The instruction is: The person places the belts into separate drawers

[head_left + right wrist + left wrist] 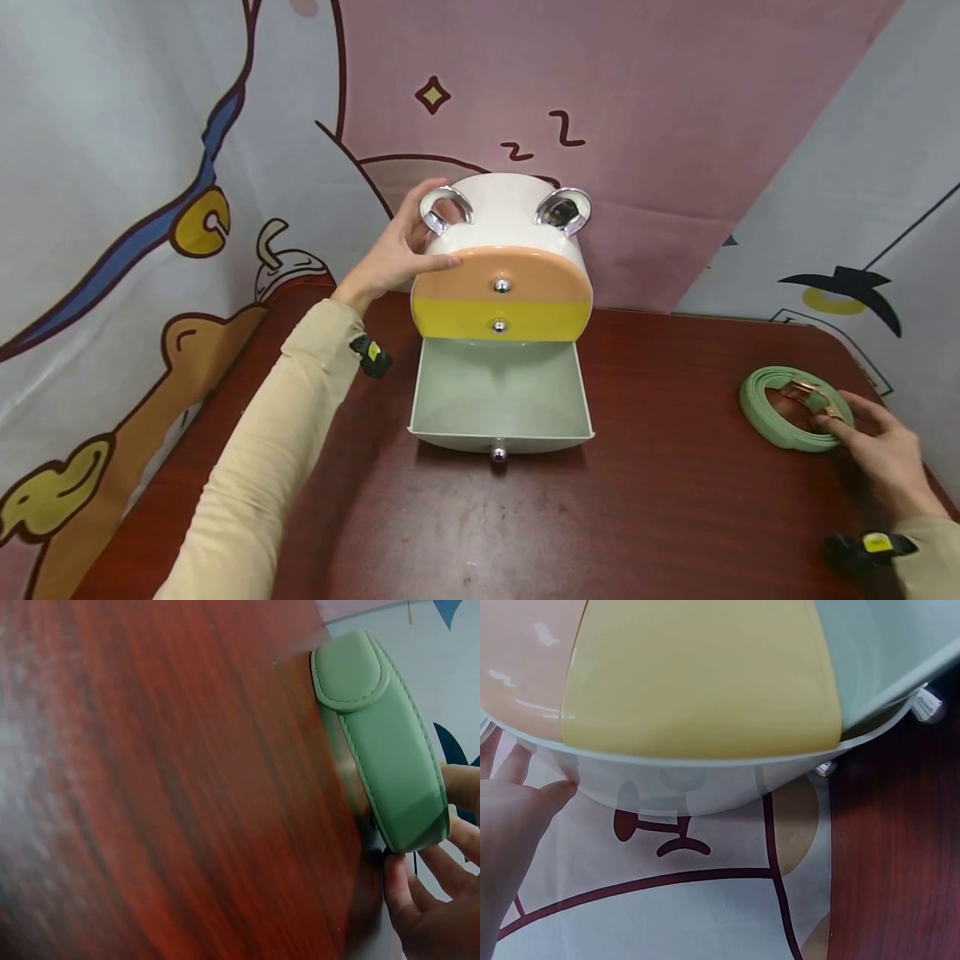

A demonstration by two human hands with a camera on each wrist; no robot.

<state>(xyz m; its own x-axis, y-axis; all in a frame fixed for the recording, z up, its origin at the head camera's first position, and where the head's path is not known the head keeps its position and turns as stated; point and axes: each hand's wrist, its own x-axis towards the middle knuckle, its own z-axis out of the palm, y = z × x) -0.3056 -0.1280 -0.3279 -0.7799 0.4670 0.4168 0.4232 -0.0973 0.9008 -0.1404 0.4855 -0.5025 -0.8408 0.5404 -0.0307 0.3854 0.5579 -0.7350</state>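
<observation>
A frog-shaped drawer box (504,200) stands on the table, white on top with two silver-rimmed eyes. Its orange and yellow drawers are closed, while the pale green bottom drawer (501,392) is pulled out with nothing inside. My left hand (401,242) holds the box's upper left side, thumb at the front edge and fingers behind the left eye. In the left wrist view, the thumb touches the white wall (667,787). On the right, my right hand (888,450) grips the near right side of a coiled green belt (780,425) with a gold buckle.
Dark red-brown wood makes up the table (675,500). Behind and to the left hangs a cartoon-printed cloth (637,108). The drawer's silver knob (498,451) sticks out toward me.
</observation>
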